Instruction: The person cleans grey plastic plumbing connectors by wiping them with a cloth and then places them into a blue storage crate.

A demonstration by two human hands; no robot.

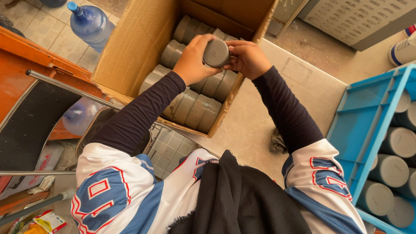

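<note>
Both my hands hold one grey cylindrical cap (216,53) over an open cardboard box (138,39). My left hand (195,56) wraps around its side from the left. My right hand (247,57) grips it from the right, fingers curled against its edge. Under the hands, rows of matching grey cylinders (197,110) lie stacked on their sides inside the box, partly hidden by my left forearm.
A blue plastic crate (362,125) on the right holds several upright grey cylinders (401,142). Large blue water bottles (90,22) stand on the tiled floor at upper left. An orange frame (30,54) and metal bars sit at left; a grey cloth (277,143) lies by my right arm.
</note>
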